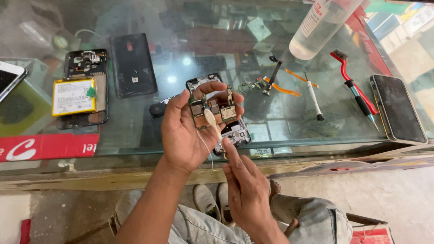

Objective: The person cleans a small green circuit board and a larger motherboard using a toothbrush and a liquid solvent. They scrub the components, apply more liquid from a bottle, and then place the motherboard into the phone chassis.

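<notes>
My left hand [183, 131] holds a small green phone circuit board [212, 110] upright between thumb and fingers, above the glass counter [135, 126]. My right hand [244, 190] pinches the handle of a small brush [213, 122], whose pale head rests against the board's face. A thin white thread hangs from the board. Behind the board lies an opened phone frame [235, 133] on the glass.
On the counter lie an opened phone with a yellow battery [74, 97], a black back cover [132, 64], flex cables [280, 83], a screwdriver [313, 96], a red brush [350, 83], a clear liquid bottle [323, 25], a phone [398, 108] at right and another phone [9, 79] at left.
</notes>
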